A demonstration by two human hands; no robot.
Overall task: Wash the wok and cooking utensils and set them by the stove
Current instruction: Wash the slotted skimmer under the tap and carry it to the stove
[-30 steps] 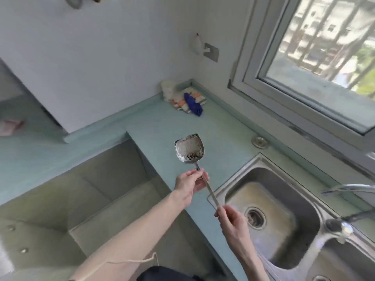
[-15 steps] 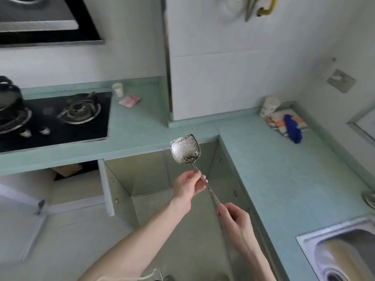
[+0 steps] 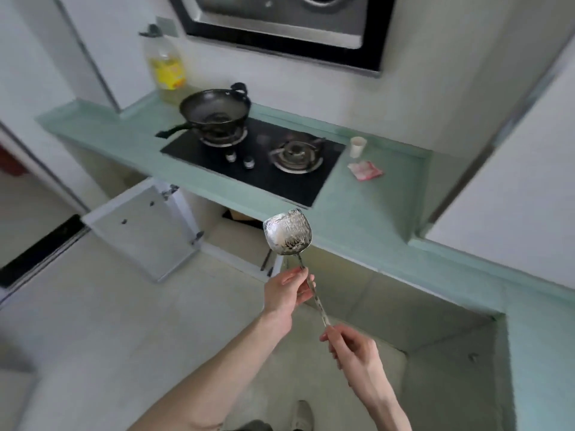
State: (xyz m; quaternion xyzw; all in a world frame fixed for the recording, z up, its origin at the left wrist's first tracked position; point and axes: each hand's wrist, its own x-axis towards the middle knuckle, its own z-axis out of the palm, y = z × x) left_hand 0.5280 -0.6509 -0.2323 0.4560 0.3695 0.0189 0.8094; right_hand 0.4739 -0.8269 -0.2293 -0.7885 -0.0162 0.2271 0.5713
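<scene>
A steel spatula [image 3: 287, 233] is held up in front of me, its blade upward over the front edge of the green counter [image 3: 357, 219]. My left hand [image 3: 286, 293] pinches its thin handle just below the blade. My right hand [image 3: 354, 349] grips the handle's lower end. A black wok [image 3: 214, 112] sits on the left burner of the black gas stove [image 3: 258, 169], its long handle pointing left. The right burner [image 3: 295, 155] is bare.
A yellow oil bottle [image 3: 165, 65] stands behind the wok. A white cup [image 3: 357, 146] and a pink cloth [image 3: 365, 170] lie right of the stove. A range hood [image 3: 280, 23] hangs above. Below the counter a white cabinet door [image 3: 143, 228] stands open.
My view has swung left from the sink, past the counter corner, to the stove. Both hands keep the same hold on the spatula, carried along in front of me.
</scene>
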